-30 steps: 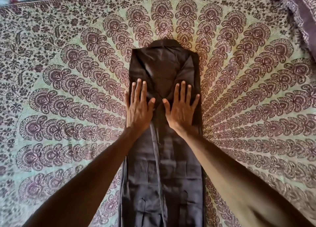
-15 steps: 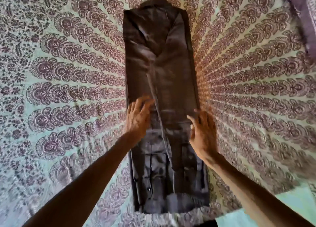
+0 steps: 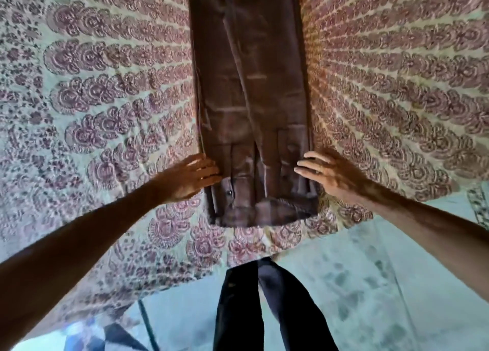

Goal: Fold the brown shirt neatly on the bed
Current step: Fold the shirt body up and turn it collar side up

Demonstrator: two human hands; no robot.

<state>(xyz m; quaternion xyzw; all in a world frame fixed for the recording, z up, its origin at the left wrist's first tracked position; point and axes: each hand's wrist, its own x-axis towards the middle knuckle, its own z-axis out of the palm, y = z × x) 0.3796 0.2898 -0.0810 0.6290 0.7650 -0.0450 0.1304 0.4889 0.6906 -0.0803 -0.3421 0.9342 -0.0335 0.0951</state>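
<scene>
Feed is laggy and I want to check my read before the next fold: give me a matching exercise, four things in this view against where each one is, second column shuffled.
Things:
1. left hand
2. right hand
3. brown shirt
4. bedspread

Places or states:
A. lies as a long narrow strip, running away from the person
B. at the shirt's right edge, near the hem
C. patterned cloth spread under the shirt
D. at the shirt's left edge, near the hem

Pairs: 1-D, 2-B, 3-A, 4-C.
</scene>
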